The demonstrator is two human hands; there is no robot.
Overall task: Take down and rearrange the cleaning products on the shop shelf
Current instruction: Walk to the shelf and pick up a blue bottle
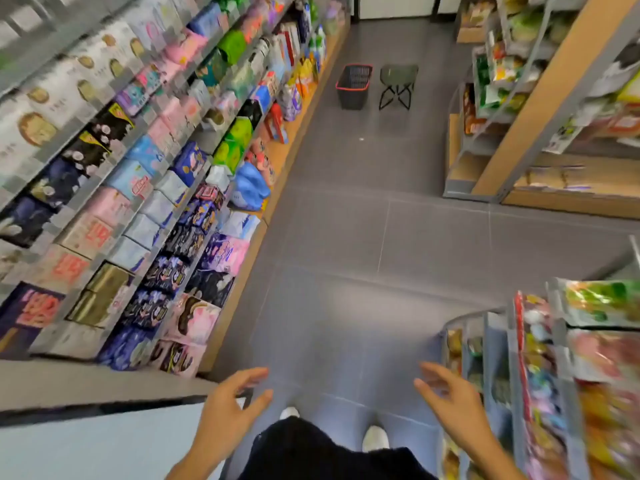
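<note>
You stand in a narrow shop aisle, looking down at a grey tiled floor. Your left hand and right hand hover low in front of you. Each grip is wide, with fingers spread, and holds nothing.

The cleaning products, which look like bottles in green, blue and orange, sit at the far end of the shop shelf on your left, well apart from both hands. The view is smeared, so their labels cannot be read.

The likely risks:
- The soft packs beside you on the same shelf do not appear to be cleaning goods. Reaching here would probably take down the wrong stock.
- Your right hand is just beside a grey snack rack hung with bright packets. A wide swing could snag one and pull it off.
- A red-rimmed basket and a folding stool stand on the floor near the bottles. They narrow the aisle and could trip you with your arms full.
</note>
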